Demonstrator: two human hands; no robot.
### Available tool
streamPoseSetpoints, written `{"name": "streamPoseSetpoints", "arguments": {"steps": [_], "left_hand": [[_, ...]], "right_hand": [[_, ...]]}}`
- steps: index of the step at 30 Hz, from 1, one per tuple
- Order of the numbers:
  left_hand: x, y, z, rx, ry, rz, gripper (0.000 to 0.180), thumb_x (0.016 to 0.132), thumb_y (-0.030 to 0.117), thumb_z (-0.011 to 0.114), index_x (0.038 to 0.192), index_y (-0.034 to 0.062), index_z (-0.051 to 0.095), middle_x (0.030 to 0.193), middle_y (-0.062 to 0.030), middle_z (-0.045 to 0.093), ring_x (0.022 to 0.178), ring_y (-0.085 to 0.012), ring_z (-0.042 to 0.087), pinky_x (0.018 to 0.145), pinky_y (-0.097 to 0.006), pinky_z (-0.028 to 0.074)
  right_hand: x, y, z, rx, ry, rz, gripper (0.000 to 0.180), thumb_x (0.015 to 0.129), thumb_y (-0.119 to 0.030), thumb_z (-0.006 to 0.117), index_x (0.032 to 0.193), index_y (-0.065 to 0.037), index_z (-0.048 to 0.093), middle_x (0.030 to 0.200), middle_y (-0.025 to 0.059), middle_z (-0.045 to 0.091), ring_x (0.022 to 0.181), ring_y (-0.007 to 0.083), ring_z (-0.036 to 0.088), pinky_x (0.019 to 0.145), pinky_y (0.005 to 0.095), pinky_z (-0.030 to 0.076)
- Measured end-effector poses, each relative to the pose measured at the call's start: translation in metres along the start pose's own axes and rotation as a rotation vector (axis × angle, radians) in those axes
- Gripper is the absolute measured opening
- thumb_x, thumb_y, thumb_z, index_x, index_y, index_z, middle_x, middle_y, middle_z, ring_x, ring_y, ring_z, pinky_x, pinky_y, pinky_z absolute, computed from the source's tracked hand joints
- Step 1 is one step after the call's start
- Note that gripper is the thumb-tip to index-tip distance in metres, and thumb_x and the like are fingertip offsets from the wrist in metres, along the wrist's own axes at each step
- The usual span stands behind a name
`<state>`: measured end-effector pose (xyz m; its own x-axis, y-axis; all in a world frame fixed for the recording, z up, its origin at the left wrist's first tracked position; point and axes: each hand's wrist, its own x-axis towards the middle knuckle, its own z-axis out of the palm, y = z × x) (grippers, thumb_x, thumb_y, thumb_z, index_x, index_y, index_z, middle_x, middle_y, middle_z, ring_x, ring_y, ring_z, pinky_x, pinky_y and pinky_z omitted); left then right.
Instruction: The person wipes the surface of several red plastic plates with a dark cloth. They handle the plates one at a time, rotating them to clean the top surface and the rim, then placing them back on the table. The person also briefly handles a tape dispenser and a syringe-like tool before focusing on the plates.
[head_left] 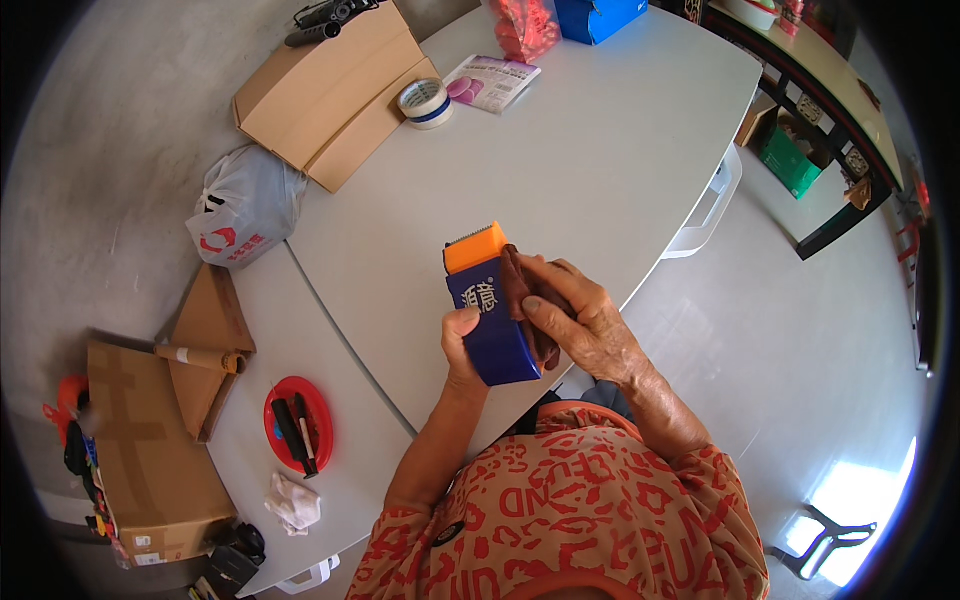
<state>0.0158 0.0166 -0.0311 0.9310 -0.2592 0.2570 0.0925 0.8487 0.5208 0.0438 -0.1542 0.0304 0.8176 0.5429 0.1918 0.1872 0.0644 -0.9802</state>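
We place the glossy blue, orange-ended block with a toothed edge, likely a tape dispenser (490, 330), between both hands above the pale grey table (600, 150); long axis runs away from the torso (560, 490), teeth farthest. Left hand (462, 345) grips its left side; right hand (590, 325) pinches a crumpled brown cloth (515, 285) against its right. Left fingers and underside hidden; we can't tell the cloth's full shape.

A fisheye view looks steeply down from head height at close range, the left hand (463, 350) and right hand (592, 322) near its middle. It takes in the shirt (570, 500) below and the table (590, 150) beyond.
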Motion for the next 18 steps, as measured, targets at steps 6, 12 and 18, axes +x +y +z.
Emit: {"name": "streamPoseSetpoints", "arguments": {"steps": [6,12,18], "left_hand": [[-0.004,0.007,0.012,-0.01,0.185,0.02,0.079,0.077,0.046,0.053,0.142,0.0048,0.035,0.14,-0.0197,0.044,0.12,-0.0298,0.051,0.094,-0.044,0.048],[0.002,0.004,0.03,-0.007,0.164,0.043,0.083,0.071,0.041,0.057,0.142,0.0035,0.034,0.137,-0.017,0.047,0.12,-0.0281,0.051,0.097,-0.042,0.046],[0.001,0.005,0.02,0.013,0.199,-0.01,0.084,0.069,0.047,0.058,0.14,0.0062,0.038,0.136,-0.0167,0.046,0.124,-0.0304,0.047,0.105,-0.043,0.039]], "right_hand": [[-0.011,-0.014,-0.009,-0.129,-0.281,-0.096,0.042,0.088,-0.008,0.055,0.129,0.001,0.053,0.11,0.0205,0.056,0.096,0.0335,0.063,0.086,0.0402,0.051],[-0.003,-0.012,-0.002,-0.368,0.154,-0.342,0.041,0.083,-0.003,0.063,0.124,-0.005,0.059,0.094,0.0143,0.056,0.076,0.0267,0.065,0.062,0.0344,0.055],[-0.01,-0.001,0.002,-0.784,0.082,-0.273,0.045,0.082,-0.01,0.067,0.126,-0.008,0.056,0.092,0.0111,0.056,0.072,0.0258,0.063,0.063,0.0368,0.055]]}}
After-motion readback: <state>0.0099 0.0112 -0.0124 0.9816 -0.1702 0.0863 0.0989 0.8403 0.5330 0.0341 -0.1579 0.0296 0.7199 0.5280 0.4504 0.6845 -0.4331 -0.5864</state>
